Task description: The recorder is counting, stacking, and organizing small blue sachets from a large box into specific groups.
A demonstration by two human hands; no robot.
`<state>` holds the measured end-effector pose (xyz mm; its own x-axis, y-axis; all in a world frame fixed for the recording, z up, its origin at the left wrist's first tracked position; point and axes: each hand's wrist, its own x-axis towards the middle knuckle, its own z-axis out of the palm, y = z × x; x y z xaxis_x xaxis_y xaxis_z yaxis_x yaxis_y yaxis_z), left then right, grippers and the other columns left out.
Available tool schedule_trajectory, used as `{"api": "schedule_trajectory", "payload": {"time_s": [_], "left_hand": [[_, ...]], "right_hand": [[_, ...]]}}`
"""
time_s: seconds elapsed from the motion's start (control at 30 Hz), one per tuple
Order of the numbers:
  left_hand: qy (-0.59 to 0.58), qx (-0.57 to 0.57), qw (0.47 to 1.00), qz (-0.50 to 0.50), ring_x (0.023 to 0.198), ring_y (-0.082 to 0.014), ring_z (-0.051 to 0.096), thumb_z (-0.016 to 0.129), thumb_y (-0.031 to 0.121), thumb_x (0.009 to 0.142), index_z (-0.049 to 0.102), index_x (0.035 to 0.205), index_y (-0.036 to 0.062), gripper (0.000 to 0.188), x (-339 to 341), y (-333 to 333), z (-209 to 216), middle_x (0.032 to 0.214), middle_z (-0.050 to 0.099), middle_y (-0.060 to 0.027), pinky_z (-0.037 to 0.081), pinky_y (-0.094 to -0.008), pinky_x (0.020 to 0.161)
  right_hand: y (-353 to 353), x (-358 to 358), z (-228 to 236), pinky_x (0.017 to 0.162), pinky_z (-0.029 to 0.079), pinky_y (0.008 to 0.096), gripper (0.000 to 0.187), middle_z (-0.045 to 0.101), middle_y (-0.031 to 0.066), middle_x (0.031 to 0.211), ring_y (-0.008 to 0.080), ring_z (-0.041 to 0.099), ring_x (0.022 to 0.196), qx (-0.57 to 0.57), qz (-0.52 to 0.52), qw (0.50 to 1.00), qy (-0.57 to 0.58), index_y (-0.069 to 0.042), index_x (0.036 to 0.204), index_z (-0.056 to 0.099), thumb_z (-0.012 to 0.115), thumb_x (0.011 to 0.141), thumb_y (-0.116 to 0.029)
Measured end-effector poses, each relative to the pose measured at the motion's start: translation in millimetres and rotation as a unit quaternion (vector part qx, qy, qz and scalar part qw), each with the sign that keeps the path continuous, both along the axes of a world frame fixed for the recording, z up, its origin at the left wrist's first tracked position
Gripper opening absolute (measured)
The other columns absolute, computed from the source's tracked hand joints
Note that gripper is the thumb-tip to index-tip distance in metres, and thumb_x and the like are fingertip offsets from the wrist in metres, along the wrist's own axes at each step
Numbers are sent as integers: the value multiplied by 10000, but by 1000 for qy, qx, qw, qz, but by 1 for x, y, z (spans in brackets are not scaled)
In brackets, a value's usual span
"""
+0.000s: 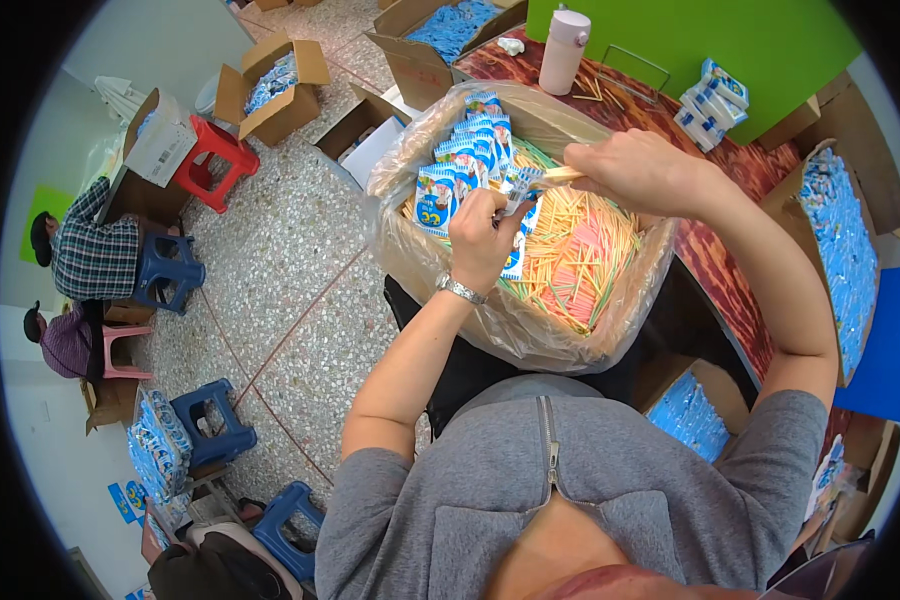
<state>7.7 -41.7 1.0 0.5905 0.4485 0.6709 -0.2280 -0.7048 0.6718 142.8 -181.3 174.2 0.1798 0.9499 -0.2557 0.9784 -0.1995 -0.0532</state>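
My left hand (480, 240), with a metal watch band at the wrist, is closed on a small blue-and-white packet (519, 184). From the right, my right hand (638, 172) pinches a bunch of thin pale-yellow sticks (560, 175), whose ends meet the packet's mouth. How far they reach inside is hidden. Both hands are above a box lined with clear plastic (398, 165). Loose yellow, pink and green sticks (582, 245) fill its right part. Several blue-and-white packets (458, 155) lie overlapping in its left part.
Behind the box, a red-patterned table (660, 125) bears a pink bottle (565, 50), a wire stand and stacked packets (712, 105). Cartons of packets (838, 240) stand at the right. Across the speckled floor are a red stool (218, 160), blue stools and two seated people (95, 245).
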Motion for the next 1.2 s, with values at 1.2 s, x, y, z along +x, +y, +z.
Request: {"api": "schedule_trajectory", "payload": {"time_s": [1.2], "left_hand": [[-62,-537,803,-249,798,-94,619,571,135,974,590,993,21,117,1,29,-25,911,615,-21,581,-290,724]], "right_hand": [[18,11,-101,713,473,203,474,600,35,1070,66,569,900,276,-173,803,499,-59,1358,430,597,951,-237]]}}
